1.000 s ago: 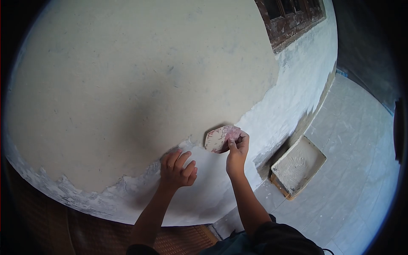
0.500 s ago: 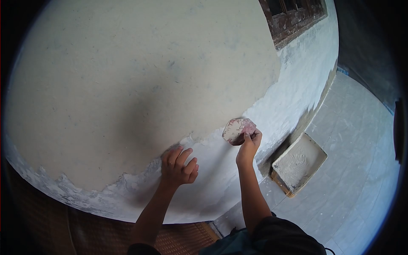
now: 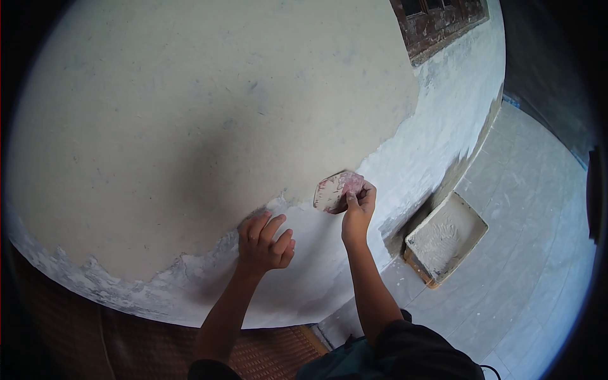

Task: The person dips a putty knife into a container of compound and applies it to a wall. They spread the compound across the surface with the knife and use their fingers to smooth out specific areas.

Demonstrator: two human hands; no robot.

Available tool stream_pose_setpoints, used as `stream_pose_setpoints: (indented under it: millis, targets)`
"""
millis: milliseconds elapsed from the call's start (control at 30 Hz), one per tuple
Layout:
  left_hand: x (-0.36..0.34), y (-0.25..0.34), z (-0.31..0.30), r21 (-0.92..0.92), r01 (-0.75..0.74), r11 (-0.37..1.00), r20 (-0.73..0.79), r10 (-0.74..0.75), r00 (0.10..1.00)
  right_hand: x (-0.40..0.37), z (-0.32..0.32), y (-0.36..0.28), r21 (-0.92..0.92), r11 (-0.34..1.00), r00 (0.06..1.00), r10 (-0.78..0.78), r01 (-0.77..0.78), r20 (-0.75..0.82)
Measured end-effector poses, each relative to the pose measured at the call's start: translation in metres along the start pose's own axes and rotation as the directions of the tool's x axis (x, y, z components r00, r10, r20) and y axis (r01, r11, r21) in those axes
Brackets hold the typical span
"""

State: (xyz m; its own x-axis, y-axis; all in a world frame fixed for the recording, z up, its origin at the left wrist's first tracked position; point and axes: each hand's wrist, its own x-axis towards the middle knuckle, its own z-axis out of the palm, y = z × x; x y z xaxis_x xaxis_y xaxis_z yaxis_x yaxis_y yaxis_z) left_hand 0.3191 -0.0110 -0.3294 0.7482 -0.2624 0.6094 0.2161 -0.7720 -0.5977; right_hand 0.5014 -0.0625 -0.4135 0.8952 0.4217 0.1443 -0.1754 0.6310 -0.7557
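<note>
My right hand pinches a flat, angular plaster spreader between thumb and fingers. The spreader is reddish under pale smears of plaster. It is against the wall, along the ragged border between the beige coat and the whiter surface below. Left of it, my left hand is near that same border with loosely curled fingers apart, and I see nothing in it. Whether its fingertips press on the wall cannot be made out.
A rectangular tray of wet plaster stands on the grey tiled floor at the right, near the wall's foot. A brown wooden window frame is at upper right. A brown woven surface lies at the bottom.
My right hand has shifted slightly left along the wall with the spreader. My left hand stays almost where it was.
</note>
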Motion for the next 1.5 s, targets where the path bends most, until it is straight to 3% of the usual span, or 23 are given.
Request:
stream_pose_setpoints:
  millis: [67, 133, 200, 267, 367, 400, 467, 533, 667, 800, 933, 1000, 1100, 1133, 1233, 1267, 1333, 1467, 1500]
  targets:
    - [0.001, -0.002, 0.0, 0.009, -0.008, 1.0, -0.004, 0.008, 1.0, 0.014, -0.012, 0.01, 0.184, 0.98, 0.982, 0.111, -0.082, -0.151]
    - [0.001, -0.002, 0.002, 0.008, -0.004, 1.0, -0.018, 0.004, 1.0, 0.011, -0.012, -0.003, 0.162, 0.98, 0.978, 0.144, -0.119, -0.153]
    - [0.0, -0.002, 0.004, 0.004, 0.001, 1.0, -0.01, -0.001, 1.0, -0.002, -0.004, -0.005, 0.128, 0.988, 0.996, 0.078, -0.081, 0.032]
    - [-0.003, -0.001, 0.0, 0.007, 0.001, 1.0, 0.006, -0.001, 1.0, -0.002, -0.001, -0.006, 0.046, 0.998, 0.998, 0.041, -0.043, 0.052]
    - [0.001, -0.004, 0.001, 0.024, -0.018, 1.0, -0.013, 0.019, 1.0, 0.017, -0.017, 0.011, 0.194, 0.977, 0.975, 0.122, -0.086, -0.186]
    - [0.0, -0.003, 0.001, 0.017, -0.011, 1.0, -0.022, 0.011, 1.0, 0.014, -0.019, 0.004, 0.176, 0.979, 0.976, 0.131, -0.1, -0.172]
    - [0.001, -0.001, 0.003, -0.001, 0.002, 1.0, -0.024, -0.002, 1.0, 0.002, -0.009, 0.0, 0.123, 0.992, 0.997, 0.003, 0.007, -0.078]
    - [0.0, -0.001, -0.001, -0.001, 0.008, 1.0, 0.006, -0.008, 1.0, -0.002, -0.001, -0.003, 0.075, 0.997, 1.0, 0.025, -0.026, 0.019]
    - [0.002, -0.003, 0.003, 0.012, 0.003, 1.0, -0.007, -0.003, 1.0, 0.021, -0.025, -0.002, 0.178, 0.982, 0.972, 0.1, -0.062, -0.212]
    - [-0.001, 0.0, 0.001, -0.004, 0.013, 1.0, 0.0, -0.013, 1.0, 0.008, -0.015, 0.0, 0.096, 0.994, 0.998, 0.061, -0.06, -0.006]
    - [0.0, -0.001, 0.002, 0.004, 0.008, 1.0, -0.01, -0.007, 1.0, 0.028, -0.028, 0.008, 0.163, 0.983, 0.968, 0.12, -0.085, -0.222]
    - [0.001, -0.003, 0.003, 0.005, 0.005, 1.0, -0.018, -0.005, 1.0, 0.021, -0.027, -0.001, 0.151, 0.984, 0.972, 0.126, -0.097, -0.197]
    - [0.0, 0.0, 0.001, 0.002, 0.013, 1.0, 0.006, -0.013, 1.0, -0.008, 0.004, -0.014, 0.144, 0.988, 0.997, 0.044, -0.054, 0.069]
    - [0.001, -0.001, 0.0, 0.009, 0.009, 1.0, 0.014, -0.009, 1.0, -0.009, 0.008, -0.009, 0.092, 0.996, 0.996, 0.008, -0.017, 0.09]
    - [0.0, -0.001, 0.002, 0.01, 0.015, 1.0, 0.0, -0.015, 1.0, 0.012, -0.005, 0.002, 0.164, 0.986, 0.993, 0.059, -0.042, -0.103]
    - [0.001, -0.001, 0.002, 0.016, 0.018, 1.0, -0.007, -0.018, 1.0, 0.016, -0.015, 0.0, 0.162, 0.98, 0.969, 0.143, -0.111, -0.2]
    - [0.001, -0.001, 0.003, 0.02, 0.017, 1.0, -0.016, -0.017, 1.0, 0.015, -0.023, -0.005, 0.172, 0.983, 0.971, 0.1, -0.063, -0.217]
    - [0.001, 0.001, 0.002, 0.006, 0.023, 1.0, -0.009, -0.023, 1.0, -0.02, 0.008, -0.015, 0.071, 0.997, 0.991, -0.008, -0.002, 0.131]
    - [0.001, 0.0, 0.002, 0.001, 0.021, 1.0, -0.011, -0.021, 1.0, -0.02, 0.011, -0.013, 0.015, 1.0, 0.99, -0.014, 0.011, 0.138]
